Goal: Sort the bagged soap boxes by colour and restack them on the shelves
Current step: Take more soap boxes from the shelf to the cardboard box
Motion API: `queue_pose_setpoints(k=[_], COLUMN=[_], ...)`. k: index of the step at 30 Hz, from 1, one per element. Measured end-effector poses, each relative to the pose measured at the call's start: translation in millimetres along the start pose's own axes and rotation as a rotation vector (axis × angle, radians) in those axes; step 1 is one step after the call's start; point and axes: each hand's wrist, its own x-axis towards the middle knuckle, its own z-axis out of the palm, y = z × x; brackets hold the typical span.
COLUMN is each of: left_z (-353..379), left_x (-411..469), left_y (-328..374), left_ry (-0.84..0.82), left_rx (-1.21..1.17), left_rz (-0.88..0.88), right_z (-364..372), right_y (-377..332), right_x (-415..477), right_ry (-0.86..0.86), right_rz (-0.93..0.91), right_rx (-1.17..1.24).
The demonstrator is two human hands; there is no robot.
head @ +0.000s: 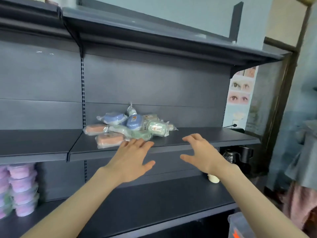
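Spread and empty, the left hand [132, 158] is just beside the crosswise orange box [110, 140]; the right hand [200, 152], likewise spread, is farther off.

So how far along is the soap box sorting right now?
Done, it seems: pink and purple boxes stand stacked at the left of the lower shelf. In hand: nothing; the left hand and right hand are open, reaching toward the mixed pile on the middle shelf. Left: its orange boxes, blue boxes and green boxes lie jumbled, unsorted.
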Motion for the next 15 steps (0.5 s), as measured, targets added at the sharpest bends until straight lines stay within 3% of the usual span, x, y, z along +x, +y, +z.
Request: queue_pose_setpoints(k=[15], left_z=[109.6], left_x=[178.7], left_y=[-43.3], left_ry=[-0.056], left_rx=[-0.032], left_rz=[-0.297], right_z=[55.2], right_y=[114.9], right_x=[215.5], right_ry=[-0.112], right_rz=[-0.088], right_rx=[0.12])
